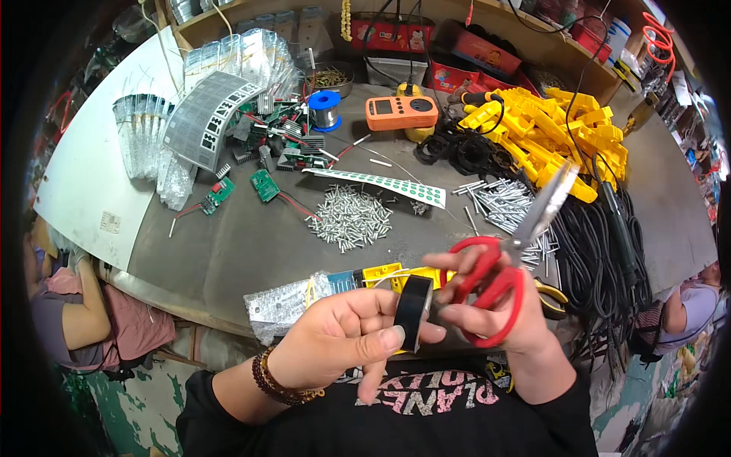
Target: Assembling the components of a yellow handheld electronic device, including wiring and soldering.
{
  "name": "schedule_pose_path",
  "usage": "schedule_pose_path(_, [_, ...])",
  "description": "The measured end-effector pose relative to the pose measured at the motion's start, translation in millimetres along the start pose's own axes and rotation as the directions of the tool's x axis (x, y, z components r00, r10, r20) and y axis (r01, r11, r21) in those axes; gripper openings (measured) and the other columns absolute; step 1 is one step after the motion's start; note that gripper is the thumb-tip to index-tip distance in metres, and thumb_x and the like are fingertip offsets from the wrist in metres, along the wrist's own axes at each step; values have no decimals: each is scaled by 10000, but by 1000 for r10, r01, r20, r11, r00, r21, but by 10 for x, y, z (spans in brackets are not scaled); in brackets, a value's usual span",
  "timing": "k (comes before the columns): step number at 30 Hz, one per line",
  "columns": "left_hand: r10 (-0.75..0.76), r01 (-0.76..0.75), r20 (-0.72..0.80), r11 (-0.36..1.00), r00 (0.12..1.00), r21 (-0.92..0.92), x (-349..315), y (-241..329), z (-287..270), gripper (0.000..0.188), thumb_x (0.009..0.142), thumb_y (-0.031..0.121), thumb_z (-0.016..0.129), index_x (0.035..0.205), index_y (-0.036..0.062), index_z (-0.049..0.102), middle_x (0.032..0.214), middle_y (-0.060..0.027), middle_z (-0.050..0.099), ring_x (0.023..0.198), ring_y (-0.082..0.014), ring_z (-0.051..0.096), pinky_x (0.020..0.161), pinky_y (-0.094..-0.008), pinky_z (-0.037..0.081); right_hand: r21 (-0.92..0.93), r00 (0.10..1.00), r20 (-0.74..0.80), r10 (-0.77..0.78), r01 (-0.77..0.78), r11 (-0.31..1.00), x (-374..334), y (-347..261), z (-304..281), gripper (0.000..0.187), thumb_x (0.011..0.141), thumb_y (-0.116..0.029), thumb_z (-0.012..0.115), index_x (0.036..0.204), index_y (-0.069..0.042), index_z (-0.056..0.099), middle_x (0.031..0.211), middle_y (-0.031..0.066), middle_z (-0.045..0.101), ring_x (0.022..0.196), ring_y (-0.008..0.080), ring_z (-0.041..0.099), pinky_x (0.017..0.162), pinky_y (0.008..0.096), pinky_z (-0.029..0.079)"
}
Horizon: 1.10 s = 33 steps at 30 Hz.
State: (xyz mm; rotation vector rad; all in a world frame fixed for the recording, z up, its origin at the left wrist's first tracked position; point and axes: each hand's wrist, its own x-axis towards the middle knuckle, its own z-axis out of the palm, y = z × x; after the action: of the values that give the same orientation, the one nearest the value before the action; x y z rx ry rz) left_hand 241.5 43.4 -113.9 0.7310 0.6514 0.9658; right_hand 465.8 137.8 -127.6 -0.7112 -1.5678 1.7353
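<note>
A roll of black tape [415, 308] is gripped between the thumb and fingers of my left hand [327, 335], close to my chest. Red-handled scissors [493, 276] hang on the fingers of my right hand [510, 324], with the blades pointing up and away to the right. The right fingertips come up close to the tape roll; whether they pinch its loose end I cannot tell. Just beyond my left hand, at the table's front edge, lie a bubble-wrapped packet [276, 311] and a yellow plastic casing [383, 273], partly hidden by my hands.
Screws [350, 219] lie heaped mid-table. Behind are green circuit boards [265, 185], a solder spool [325, 112] and an orange meter [401, 113]. Yellow casings [544, 126], metal pins [499, 204] and black cables [598, 259] crowd the right. Other people sit at both sides.
</note>
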Motion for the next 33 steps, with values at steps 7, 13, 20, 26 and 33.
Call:
schedule_pose_path(7, [98, -95, -33, 993, 995, 68, -31, -157, 103, 520, 899, -65, 561, 1387, -74, 382, 1263, -266, 606, 861, -180, 698, 597, -241, 574, 157, 995, -59, 84, -74, 985, -31, 164, 129, 342, 713, -39, 822, 936, -49, 563, 871, 63, 638, 777, 124, 610, 692, 273, 499])
schedule_pose_path(13, [230, -232, 38, 947, 973, 224, 44, -391, -57, 551, 886, -26, 667, 1384, -32, 432, 1229, -158, 624, 977, -147, 636, 757, -272, 574, 501, 914, 88, 397, -385, 775, -88, 221, 278, 229, 782, -50, 764, 900, -54, 568, 757, 35, 597, 616, 115, 583, 548, 227, 442])
schedule_pose_path(20, [567, -392, 33, 524, 823, 756, 22, -386, -68, 337, 839, 138, 770, 1132, 8, 667, 822, -53, 683, 680, -154, 655, 633, -271, 512, 519, 925, 140, 354, -373, 769, -149, 276, 373, 178, 858, -148, 707, 957, -39, 606, 766, 49, 618, 603, 106, 576, 539, 238, 422])
schedule_pose_path(26, [685, -451, 97, 360, 722, 817, 56, -401, -72, 275, 839, 165, 770, 1052, 12, 689, 783, -83, 688, 631, -213, 674, 574, -285, 517, 489, 934, 171, 314, -357, 796, -124, 266, 391, 213, 882, -193, 699, 990, -30, 616, 777, 50, 617, 622, 104, 577, 546, 243, 425])
schedule_pose_path(33, [683, -338, 82, 251, 726, 907, -28, -367, -141, 246, 766, 135, 813, 940, 35, 670, 760, -69, 685, 582, -221, 655, 523, -291, 487, 134, 985, -24, 170, -165, 977, -86, 275, 310, 196, 835, -85, 730, 959, -7, 599, 852, 75, 630, 662, 123, 575, 616, 255, 452])
